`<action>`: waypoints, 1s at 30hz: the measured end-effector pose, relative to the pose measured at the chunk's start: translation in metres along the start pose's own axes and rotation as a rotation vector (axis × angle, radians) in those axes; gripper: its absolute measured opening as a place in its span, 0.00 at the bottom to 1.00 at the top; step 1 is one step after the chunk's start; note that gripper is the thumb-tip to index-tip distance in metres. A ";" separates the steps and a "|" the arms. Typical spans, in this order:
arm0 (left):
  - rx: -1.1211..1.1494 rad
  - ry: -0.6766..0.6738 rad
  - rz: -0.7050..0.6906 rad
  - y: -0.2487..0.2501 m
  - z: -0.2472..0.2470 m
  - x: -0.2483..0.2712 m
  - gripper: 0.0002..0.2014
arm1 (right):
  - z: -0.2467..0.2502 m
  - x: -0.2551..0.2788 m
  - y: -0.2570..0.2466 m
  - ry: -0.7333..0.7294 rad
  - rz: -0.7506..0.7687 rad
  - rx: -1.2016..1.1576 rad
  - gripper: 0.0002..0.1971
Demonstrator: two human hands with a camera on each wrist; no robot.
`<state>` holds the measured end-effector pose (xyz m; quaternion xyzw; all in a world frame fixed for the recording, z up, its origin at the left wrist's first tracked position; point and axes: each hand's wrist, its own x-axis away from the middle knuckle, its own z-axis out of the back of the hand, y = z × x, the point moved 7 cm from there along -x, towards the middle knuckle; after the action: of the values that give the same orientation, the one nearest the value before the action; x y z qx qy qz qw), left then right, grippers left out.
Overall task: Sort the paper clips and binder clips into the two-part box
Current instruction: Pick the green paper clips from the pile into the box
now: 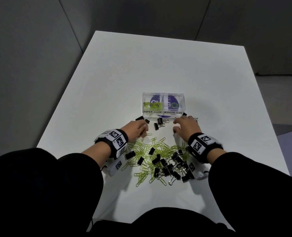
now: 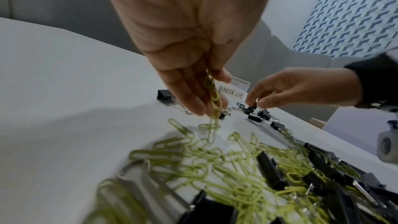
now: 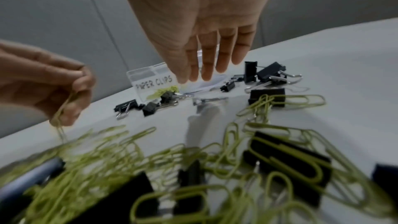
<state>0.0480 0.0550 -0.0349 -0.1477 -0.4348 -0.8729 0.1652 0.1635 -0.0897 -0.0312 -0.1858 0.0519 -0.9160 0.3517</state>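
The clear two-part box (image 1: 164, 115) stands mid-table. Its left part, marked PAPER CLIPS, holds green paper clips (image 1: 152, 106); its right part, marked BINDER CLIPS (image 2: 231, 93), shows none. My left hand (image 1: 142, 130) pinches a small bunch of green paper clips (image 2: 215, 99) just above the mixed pile (image 1: 158, 159) of green paper clips and black binder clips. My right hand (image 1: 175, 125) hangs with straight fingers (image 3: 207, 67) in front of the box's right part, over loose black binder clips (image 3: 228, 86), and holds nothing that I can see.
A few black binder clips (image 1: 158, 123) lie right before the box, and one (image 1: 139, 118) lies at its left corner. The white table (image 1: 158, 65) is bare behind the box. Its near edge runs close behind the pile, by my black sleeves.
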 end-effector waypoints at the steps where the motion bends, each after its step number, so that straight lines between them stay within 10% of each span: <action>1: 0.024 0.006 0.016 -0.004 0.002 0.001 0.11 | -0.001 0.002 -0.008 0.015 0.068 0.018 0.16; 8: -0.207 -0.004 0.112 -0.022 0.011 0.010 0.12 | -0.046 0.033 -0.072 -0.372 0.525 0.214 0.36; 24: -0.633 -0.202 0.069 -0.029 -0.031 0.025 0.32 | -0.051 0.051 -0.062 -0.237 0.405 0.185 0.21; 30: -0.656 -0.180 0.027 -0.016 -0.026 0.020 0.22 | -0.054 0.047 -0.067 -0.244 0.377 0.196 0.21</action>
<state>0.0202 0.0398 -0.0529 -0.2751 -0.1418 -0.9474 0.0814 0.0688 -0.0726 -0.0515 -0.2473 -0.0464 -0.8056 0.5364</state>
